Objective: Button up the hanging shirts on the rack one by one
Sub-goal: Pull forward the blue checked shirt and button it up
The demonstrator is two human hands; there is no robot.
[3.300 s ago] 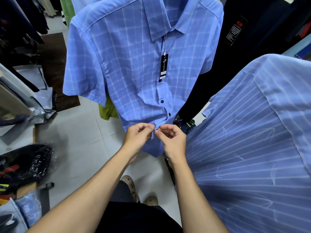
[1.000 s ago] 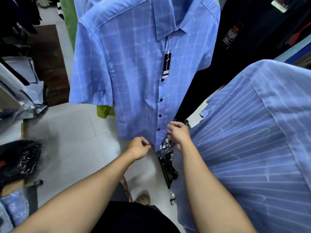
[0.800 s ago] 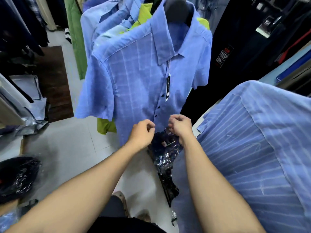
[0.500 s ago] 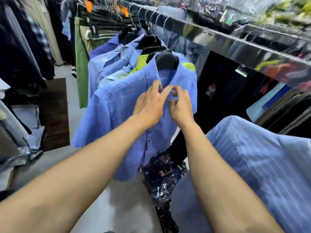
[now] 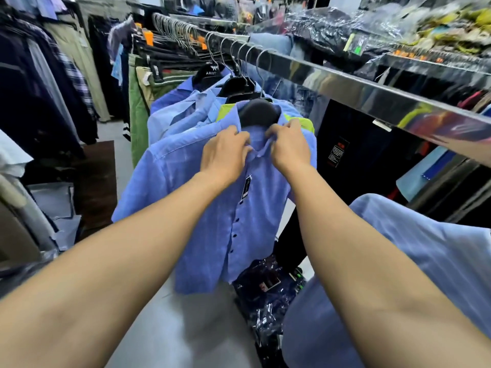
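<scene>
Blue checked shirt (image 5: 212, 221) hung on a dark hanger (image 5: 259, 112) from the chrome rail (image 5: 345, 86), at the centre of the view. Both hands met at its collar: the left hand (image 5: 225, 155) at eleven o'clock of the placket pinched the left collar edge with curled fingers, and the right hand (image 5: 289, 150) at one o'clock pinched the right collar point. Dark buttons (image 5: 237, 220) ran down the front below a hanging tag (image 5: 246, 188). More blue shirts (image 5: 183, 107) hung behind at eleven o'clock. A striped blue shirt (image 5: 425, 248) filled four o'clock. Plastic-wrapped dark clothing (image 5: 268, 296) lay on the floor at six o'clock.
</scene>
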